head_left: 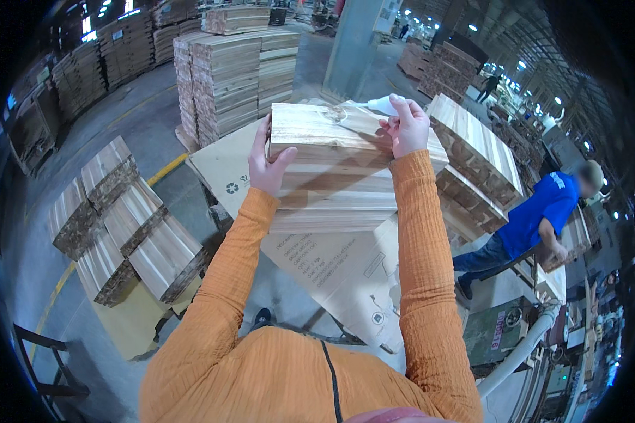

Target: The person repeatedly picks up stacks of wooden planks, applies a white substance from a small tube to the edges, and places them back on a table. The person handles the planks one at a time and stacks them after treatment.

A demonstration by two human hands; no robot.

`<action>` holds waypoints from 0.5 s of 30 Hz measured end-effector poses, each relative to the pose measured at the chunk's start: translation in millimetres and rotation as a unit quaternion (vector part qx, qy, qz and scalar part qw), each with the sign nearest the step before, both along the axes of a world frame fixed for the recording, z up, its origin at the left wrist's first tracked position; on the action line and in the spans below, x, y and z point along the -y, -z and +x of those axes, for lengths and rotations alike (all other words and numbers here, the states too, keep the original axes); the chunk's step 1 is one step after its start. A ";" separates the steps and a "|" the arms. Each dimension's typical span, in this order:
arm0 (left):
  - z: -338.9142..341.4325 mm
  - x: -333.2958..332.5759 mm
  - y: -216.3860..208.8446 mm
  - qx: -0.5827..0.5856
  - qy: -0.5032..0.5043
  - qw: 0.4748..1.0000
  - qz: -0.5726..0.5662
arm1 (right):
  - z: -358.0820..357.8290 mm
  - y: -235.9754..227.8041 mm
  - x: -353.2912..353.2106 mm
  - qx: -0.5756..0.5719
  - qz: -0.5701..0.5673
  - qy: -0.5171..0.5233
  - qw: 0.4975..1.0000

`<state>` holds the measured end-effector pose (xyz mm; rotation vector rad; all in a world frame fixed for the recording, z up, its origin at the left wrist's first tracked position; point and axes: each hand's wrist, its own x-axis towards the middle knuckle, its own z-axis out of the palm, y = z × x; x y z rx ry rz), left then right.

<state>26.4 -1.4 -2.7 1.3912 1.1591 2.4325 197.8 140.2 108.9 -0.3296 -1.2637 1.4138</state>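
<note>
A stack of pale wooden boards (331, 201) stands in front of me on a cardboard-covered surface. My left hand (269, 161) is closed round the left end of the top board (307, 128), thumb on its near side and fingers behind. In my right hand (408, 125) is a white squeeze bottle (383, 106), held near the right part of that board. Its thin nozzle points left, close over the board's upper face, where a darker knot or rough spot shows. Whether the tip touches the wood I cannot tell.
Printed cardboard (331, 271) hangs below the stack. More stacked boards (476, 144) stand to the right, with a person in a blue shirt (543, 211) beyond. A tall board pile (233, 81) rises behind, near a pillar (360, 53). Board bundles (130, 218) lie at the left.
</note>
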 end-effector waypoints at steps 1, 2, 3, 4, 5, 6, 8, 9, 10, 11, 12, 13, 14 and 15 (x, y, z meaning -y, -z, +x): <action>1.2 -0.2 -0.2 0.002 0.002 1.000 -0.006 | 0.3 1.4 -1.5 0.007 -0.003 0.001 1.000; 2.4 -0.7 -0.3 0.005 0.005 1.000 -0.011 | 0.8 2.0 -3.7 0.014 -0.006 0.002 1.000; 3.5 -2.6 -1.3 0.007 0.009 1.000 -0.017 | 0.8 2.0 -6.4 0.029 0.012 0.004 1.000; -0.6 -3.7 2.6 -0.015 -0.002 1.000 -0.007 | -1.3 2.8 -5.3 0.043 0.029 0.004 0.999; -6.3 -4.3 6.1 -0.037 -0.012 0.999 0.002 | -3.1 3.5 -4.3 0.058 0.046 0.003 0.997; -10.2 -5.4 10.0 -0.059 -0.022 0.998 0.012 | -4.4 3.8 -3.2 0.054 0.047 -0.001 0.997; -6.7 -6.7 8.8 -0.037 -0.018 0.999 0.016 | -3.1 5.3 -2.4 0.069 0.053 0.015 0.996; -5.2 -6.9 8.2 -0.026 -0.016 0.999 0.018 | -2.9 5.5 -2.1 0.076 0.056 0.023 0.995; -5.4 -6.9 8.5 -0.024 -0.012 0.999 0.020 | -2.7 5.6 -2.1 0.083 0.059 0.025 0.995; -5.8 -7.0 8.5 -0.021 -0.007 1.000 0.021 | -2.8 5.7 -2.0 0.090 0.062 0.026 0.994; -5.9 -6.7 8.9 -0.018 -0.002 1.000 0.023 | -3.2 6.1 -1.7 0.097 0.064 0.028 0.993; -4.6 -6.7 7.7 -0.008 0.005 1.000 0.020 | -3.1 6.4 -2.8 0.099 0.065 0.030 0.993; -2.9 -6.5 6.7 0.002 0.012 1.000 0.017 | -3.2 6.9 -3.8 0.100 0.066 0.031 0.992; -1.4 -6.5 5.6 0.012 0.019 1.000 0.013 | -2.8 7.5 -4.7 0.102 0.067 0.033 0.992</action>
